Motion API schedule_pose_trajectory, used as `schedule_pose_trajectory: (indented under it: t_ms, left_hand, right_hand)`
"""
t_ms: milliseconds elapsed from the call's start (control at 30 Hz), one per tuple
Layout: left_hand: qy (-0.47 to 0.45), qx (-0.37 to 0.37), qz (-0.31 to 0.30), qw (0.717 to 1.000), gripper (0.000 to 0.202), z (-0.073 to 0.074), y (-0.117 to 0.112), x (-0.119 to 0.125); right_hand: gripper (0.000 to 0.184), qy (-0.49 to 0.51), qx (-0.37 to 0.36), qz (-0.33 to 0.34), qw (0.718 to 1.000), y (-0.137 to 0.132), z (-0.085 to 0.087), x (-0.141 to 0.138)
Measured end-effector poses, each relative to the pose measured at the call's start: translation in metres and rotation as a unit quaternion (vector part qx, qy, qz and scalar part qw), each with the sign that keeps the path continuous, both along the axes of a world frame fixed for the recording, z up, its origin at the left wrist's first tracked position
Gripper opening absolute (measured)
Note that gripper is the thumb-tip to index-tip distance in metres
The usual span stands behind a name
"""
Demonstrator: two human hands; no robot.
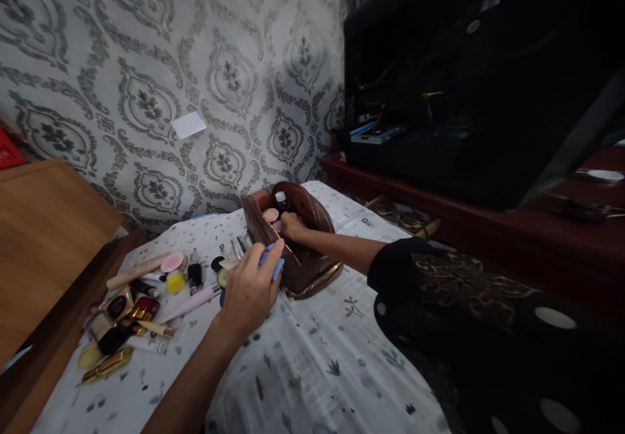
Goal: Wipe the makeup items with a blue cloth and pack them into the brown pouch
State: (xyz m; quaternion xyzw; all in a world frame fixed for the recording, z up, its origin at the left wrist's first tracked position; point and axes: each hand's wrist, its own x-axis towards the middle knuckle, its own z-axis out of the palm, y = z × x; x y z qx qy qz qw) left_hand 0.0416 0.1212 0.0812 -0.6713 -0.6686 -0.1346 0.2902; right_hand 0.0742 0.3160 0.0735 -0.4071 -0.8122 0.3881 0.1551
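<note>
A brown zip bag (317,278) lies open on the patterned cloth by the wall. My right hand (293,227) reaches into it, fingers curled down beside a pinkish item; whether they grip it is hidden. A round beige item (270,215) and a small bottle with a white cap (280,198) also show inside. At the bag's near left edge, my left hand (251,284) is closed around a crumpled-looking blue piece, perhaps cloth (273,262). Left of that hand lie loose cosmetics, among them a light pink tube (193,304), a dark nail polish bottle (195,276) and a yellow-capped item (175,282).
More cosmetics, including a foundation bottle (106,333) and a gold tube (107,365), spread toward the wooden board (53,239) on the left. A large dark television (469,95) stands on a reddish shelf at right. An open drawer (405,216) sits beneath it.
</note>
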Motion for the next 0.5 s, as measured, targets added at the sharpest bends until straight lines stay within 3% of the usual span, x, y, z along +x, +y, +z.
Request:
schedule_pose_trajectory:
  t_ms: [500]
  left_hand:
    - [0.002, -0.011, 0.010, 1.000, 0.046, -0.002, 0.002, 0.001]
  right_hand:
    - [0.037, -0.042, 0.040, -0.020, 0.998, 0.004, -0.010, -0.003]
